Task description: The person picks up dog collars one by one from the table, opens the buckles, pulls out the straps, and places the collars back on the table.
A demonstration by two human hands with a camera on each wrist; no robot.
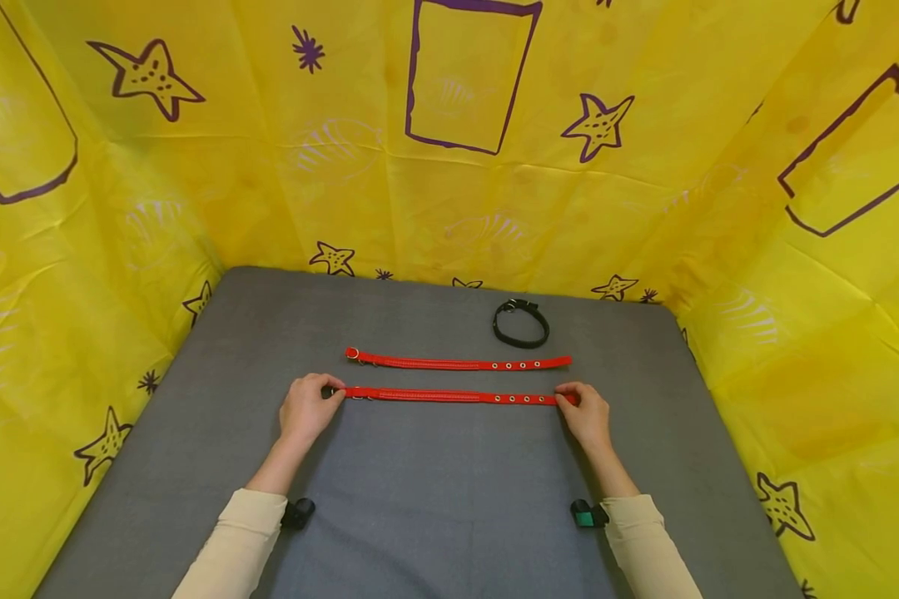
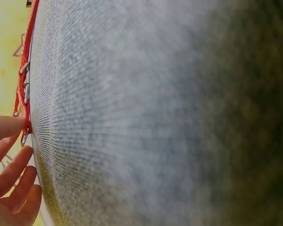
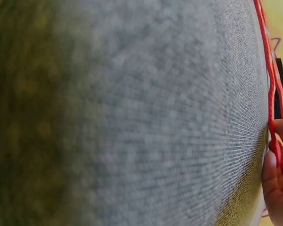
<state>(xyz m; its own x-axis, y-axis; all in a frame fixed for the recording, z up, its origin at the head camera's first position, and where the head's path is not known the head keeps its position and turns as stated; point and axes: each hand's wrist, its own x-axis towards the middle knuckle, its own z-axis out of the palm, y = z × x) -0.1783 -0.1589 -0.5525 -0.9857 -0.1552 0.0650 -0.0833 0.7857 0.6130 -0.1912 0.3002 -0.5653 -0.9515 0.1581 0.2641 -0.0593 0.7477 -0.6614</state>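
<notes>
A red collar (image 1: pixel 430 396) with metal eyelets lies stretched out straight across the grey cloth. My left hand (image 1: pixel 309 408) pinches its buckle end between thumb and forefinger, and the left wrist view shows metal rings near those fingertips (image 2: pixel 12 128). At the other end, past the eyelets, my right hand (image 1: pixel 588 413) pinches the strap's tip. In the right wrist view the thumb and finger (image 3: pixel 270 176) close on the red strap (image 3: pixel 270 61). A second red collar (image 1: pixel 427 363) lies just beyond, nearly parallel, its ring end at the left.
Farther back, a black collar (image 1: pixel 520 324) stands buckled into a loop. Grey cloth (image 1: pixel 449 482) covers the table. Yellow patterned sheets (image 1: pixel 449 200) hang along its back and both sides. Black wrist straps (image 1: pixel 297 513) sit at both sleeve cuffs.
</notes>
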